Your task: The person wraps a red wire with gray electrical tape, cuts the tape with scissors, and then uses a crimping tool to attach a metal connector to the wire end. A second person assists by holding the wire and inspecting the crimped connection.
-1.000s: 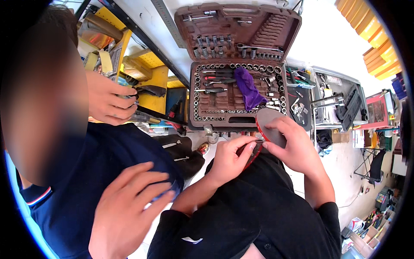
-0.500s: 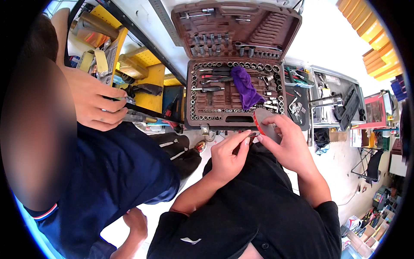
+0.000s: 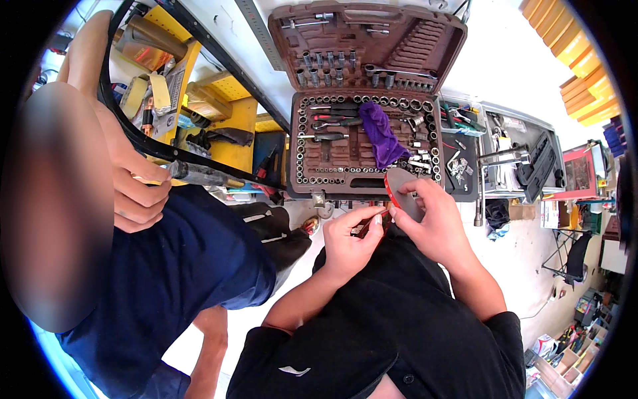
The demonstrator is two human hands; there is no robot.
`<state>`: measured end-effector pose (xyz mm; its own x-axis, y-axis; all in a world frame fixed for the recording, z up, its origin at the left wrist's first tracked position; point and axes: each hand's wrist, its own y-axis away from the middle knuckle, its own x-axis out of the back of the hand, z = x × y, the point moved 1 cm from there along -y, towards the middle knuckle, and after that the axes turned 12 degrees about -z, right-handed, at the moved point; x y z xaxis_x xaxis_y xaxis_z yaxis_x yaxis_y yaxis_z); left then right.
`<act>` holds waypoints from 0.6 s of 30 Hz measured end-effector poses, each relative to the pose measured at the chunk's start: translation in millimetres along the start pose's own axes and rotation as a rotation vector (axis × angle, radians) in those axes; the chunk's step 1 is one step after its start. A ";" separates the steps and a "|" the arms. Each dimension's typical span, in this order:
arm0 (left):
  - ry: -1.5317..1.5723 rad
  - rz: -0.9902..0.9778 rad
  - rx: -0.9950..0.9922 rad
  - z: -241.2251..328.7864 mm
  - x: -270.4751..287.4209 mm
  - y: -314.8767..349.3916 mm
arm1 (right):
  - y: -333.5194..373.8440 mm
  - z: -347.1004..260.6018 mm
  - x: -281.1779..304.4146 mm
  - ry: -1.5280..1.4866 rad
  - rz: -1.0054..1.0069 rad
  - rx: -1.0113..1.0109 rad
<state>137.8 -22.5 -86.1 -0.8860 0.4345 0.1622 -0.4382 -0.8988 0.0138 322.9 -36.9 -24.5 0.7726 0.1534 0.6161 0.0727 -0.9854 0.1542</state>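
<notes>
My right hand grips a roll of red-edged tape whose flat grey side faces up. The thumb presses near the roll's lower rim. Close beside it on the left, my left hand pinches the loose red end of the tape between thumb and fingertips. Both hands are in front of my black shirt, just below the near edge of an open brown socket set case. A purple cloth lies across the tools in the case, beyond the roll.
On the left stands a person in dark blue, close to my left arm, one hand near a yellow shelf. Right of the case are a grey tray of tools and a dark mat with small metal parts.
The tape roll and my right hand have shifted slightly left, and more red tape shows between my hands. The other person's raised hand has moved left, away from the shelf.
</notes>
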 end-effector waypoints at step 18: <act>0.180 0.032 -0.016 -11.9 7.5 -21.0 | -20.5 -4.3 -4.3 0.024 -0.003 -0.008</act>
<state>138.6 0.3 -96.9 -0.9115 0.4109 -0.0173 -0.4109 -0.9117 -0.0045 315.4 -17.0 -27.0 0.7573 0.1578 0.6338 0.0697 -0.9844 0.1618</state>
